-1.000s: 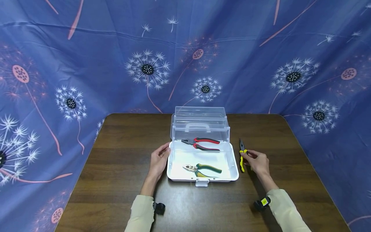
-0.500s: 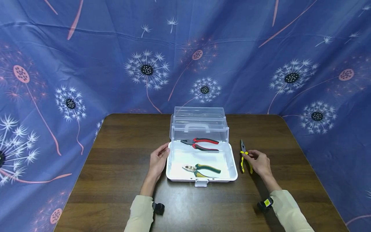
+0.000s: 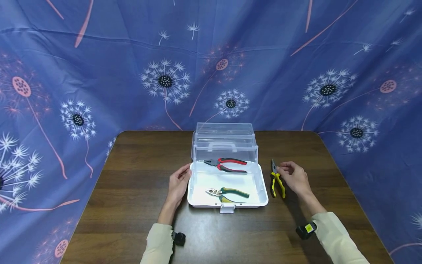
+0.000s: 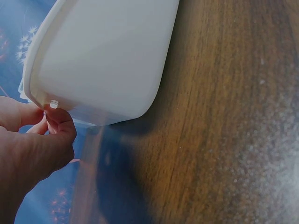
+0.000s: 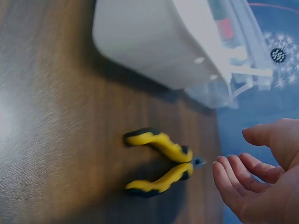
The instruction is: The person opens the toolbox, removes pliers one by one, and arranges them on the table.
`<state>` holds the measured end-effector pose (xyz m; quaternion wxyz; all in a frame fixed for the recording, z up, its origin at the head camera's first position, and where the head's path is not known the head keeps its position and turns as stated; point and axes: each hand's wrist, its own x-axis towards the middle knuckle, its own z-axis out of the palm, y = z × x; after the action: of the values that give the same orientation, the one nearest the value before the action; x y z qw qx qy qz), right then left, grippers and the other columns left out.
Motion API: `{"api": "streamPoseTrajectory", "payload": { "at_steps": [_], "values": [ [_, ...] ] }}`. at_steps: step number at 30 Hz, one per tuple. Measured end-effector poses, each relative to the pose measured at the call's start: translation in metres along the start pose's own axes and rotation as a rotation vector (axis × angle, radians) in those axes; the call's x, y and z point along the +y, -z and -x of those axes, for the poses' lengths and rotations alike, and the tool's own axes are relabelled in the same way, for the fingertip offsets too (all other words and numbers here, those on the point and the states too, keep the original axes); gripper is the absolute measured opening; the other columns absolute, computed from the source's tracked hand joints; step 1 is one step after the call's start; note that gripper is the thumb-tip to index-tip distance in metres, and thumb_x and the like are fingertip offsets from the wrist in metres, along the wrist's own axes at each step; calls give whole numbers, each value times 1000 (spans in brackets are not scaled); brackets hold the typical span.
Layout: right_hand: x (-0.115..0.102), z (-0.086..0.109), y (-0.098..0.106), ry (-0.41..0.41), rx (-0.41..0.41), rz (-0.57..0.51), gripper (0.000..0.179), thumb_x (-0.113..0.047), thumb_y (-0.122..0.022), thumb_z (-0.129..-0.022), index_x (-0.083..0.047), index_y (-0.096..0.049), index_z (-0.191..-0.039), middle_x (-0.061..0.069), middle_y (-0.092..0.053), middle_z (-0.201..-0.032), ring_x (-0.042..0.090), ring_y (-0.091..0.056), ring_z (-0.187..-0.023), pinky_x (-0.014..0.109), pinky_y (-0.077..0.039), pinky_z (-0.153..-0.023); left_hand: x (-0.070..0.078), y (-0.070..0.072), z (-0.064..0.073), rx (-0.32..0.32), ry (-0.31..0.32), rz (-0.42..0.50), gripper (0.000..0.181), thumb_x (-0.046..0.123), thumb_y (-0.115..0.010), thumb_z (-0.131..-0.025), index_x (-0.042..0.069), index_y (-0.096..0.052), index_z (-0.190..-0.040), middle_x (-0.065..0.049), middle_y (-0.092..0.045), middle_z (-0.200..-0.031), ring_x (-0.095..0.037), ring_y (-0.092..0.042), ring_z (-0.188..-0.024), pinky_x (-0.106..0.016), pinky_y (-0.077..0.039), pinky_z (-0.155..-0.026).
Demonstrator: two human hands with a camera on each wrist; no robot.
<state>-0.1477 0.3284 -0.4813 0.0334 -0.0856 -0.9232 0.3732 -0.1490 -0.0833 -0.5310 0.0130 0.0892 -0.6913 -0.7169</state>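
My left hand (image 3: 178,186) pinches the left rim of a white toolbox (image 3: 227,205), thumb and fingers meeting at the edge in the left wrist view. The toolbox's clear lid (image 3: 227,136) stands raised at the back. Inside, red-and-black combination pliers (image 3: 227,165) lie behind green-and-yellow combination pliers (image 3: 227,193). To the right of the box, yellow-and-black needle-nose pliers (image 3: 277,181) lie on the table with handles spread and tips away from me. My right hand (image 3: 294,178) hovers beside their jaws, holding nothing; the right wrist view shows its thumb and fingers apart.
A brown wooden table (image 3: 132,220) carries the box and the needle-nose pliers. Blue cloth with dandelion prints (image 3: 132,73) hangs behind and along both sides. A white latch (image 3: 227,209) juts from the box front.
My right hand has let go of the needle-nose pliers and moved slightly up and to the right. Their handles have spread. My left hand has stayed at the toolbox rim.
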Motion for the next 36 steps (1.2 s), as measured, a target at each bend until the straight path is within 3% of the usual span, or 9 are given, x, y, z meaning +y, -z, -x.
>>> {"api": "streamPoseTrajectory", "payload": {
  "at_steps": [7,16,21,28,36],
  "values": [
    [-26,-3,5,61,-37,-40,45,-34,-64,-103,2,-62,-129,22,-68,-120,36,-65,-110,23,-50,-81,-1,2,1,0,-7,4,34,4,-59,-103,-4,-62,-136,-23,-63,-130,-21,-61,-110,-17,-50,-85],
    [-61,-6,-4,199,-29,-102,36,-29,-67,-102,-1,-67,-124,16,-70,-114,29,-65,-105,16,-46,-85,-1,3,0,2,9,22,35,4,-59,-103,-3,-62,-137,-22,-63,-131,-19,-61,-109,-17,-51,-85],
    [-78,-8,-17,256,-81,-137,30,-19,-70,-100,0,-67,-123,14,-71,-112,26,-66,-103,23,-52,-87,-2,4,0,-5,14,7,35,6,-59,-104,-3,-62,-138,-23,-62,-132,-18,-61,-109,-16,-50,-85],
    [-99,-8,-37,340,-158,-157,27,-9,-71,-98,3,-68,-122,13,-72,-109,26,-68,-98,43,-57,-90,-2,2,0,-14,16,14,36,7,-59,-104,-3,-61,-138,-22,-62,-131,-15,-60,-108,-16,-49,-86],
    [-114,-11,-58,421,-249,-107,32,-13,-73,-97,4,-68,-123,15,-71,-112,29,-68,-101,48,-55,-92,-1,1,0,-12,12,31,35,5,-59,-103,-3,-62,-137,-21,-63,-127,-14,-61,-104,-18,-51,-84]
  ]
}}
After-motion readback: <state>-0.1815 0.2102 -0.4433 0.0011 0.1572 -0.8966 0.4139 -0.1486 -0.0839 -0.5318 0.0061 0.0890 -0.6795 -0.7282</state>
